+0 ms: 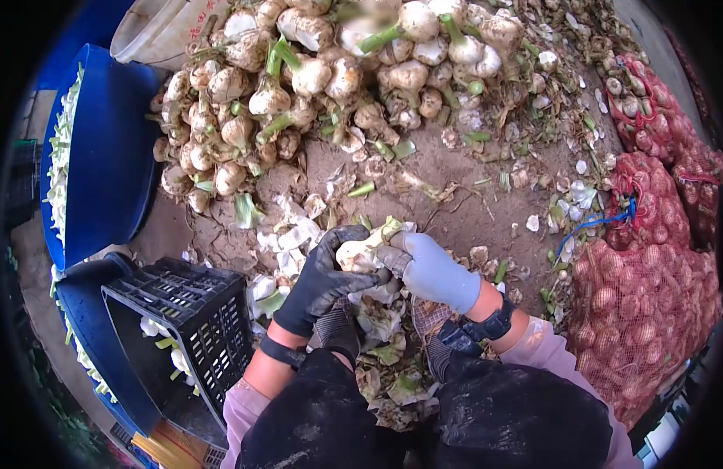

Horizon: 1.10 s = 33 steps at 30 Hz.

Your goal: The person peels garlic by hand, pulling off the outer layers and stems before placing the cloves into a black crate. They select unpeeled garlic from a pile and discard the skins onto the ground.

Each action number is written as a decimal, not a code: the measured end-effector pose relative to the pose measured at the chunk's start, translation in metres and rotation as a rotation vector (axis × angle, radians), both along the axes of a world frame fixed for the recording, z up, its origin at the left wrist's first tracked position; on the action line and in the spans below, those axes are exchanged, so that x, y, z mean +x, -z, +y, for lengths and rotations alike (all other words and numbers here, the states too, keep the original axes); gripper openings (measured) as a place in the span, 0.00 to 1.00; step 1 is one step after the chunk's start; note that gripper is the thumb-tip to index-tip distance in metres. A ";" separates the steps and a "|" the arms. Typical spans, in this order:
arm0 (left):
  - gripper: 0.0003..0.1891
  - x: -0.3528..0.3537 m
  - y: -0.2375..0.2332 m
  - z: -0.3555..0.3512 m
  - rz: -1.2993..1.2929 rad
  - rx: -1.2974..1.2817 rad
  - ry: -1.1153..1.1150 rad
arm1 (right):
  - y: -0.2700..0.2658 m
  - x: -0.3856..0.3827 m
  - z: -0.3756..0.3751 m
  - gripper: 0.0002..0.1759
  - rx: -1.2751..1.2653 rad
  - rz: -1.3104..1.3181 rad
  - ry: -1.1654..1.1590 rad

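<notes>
A garlic bulb (355,254) with a short green stem is held between my two hands, above the peelings near my feet. My left hand (330,270), in a dark glove, wraps round the bulb from the left and below. My right hand (428,267), in a light grey-blue glove, pinches the bulb's right side, close to the stem. The right fingertips partly hide the bulb. Loose skins (295,234) lie on the ground around it.
Unpeeled garlic (229,133) is heaped ahead. Red mesh sacks (643,305) stand at the right. On the left are a black crate (217,332) and a blue tub (111,148) with white pieces; a pale bucket (154,35) stands behind.
</notes>
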<state>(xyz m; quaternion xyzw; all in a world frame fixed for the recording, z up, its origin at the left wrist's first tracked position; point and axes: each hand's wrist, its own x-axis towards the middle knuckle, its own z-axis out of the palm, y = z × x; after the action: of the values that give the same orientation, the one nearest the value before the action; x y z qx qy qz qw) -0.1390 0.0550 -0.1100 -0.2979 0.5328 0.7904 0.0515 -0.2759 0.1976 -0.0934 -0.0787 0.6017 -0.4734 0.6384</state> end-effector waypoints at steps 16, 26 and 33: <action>0.32 0.013 0.004 0.018 0.051 -0.069 -0.022 | 0.028 0.008 -0.008 0.11 -0.313 0.110 0.108; 0.19 0.001 -0.003 -0.005 0.199 -0.724 0.022 | 0.014 0.019 -0.010 0.13 -0.248 0.145 0.078; 0.18 -0.001 -0.020 -0.016 0.156 0.349 -0.362 | 0.009 -0.002 -0.004 0.13 0.064 0.895 -0.683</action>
<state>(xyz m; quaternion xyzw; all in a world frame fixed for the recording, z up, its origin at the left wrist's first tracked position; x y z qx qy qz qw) -0.1402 0.0395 -0.0903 -0.3131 0.3288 0.8873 -0.0815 -0.2778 0.1938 -0.1021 -0.4428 0.7683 -0.1421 0.4399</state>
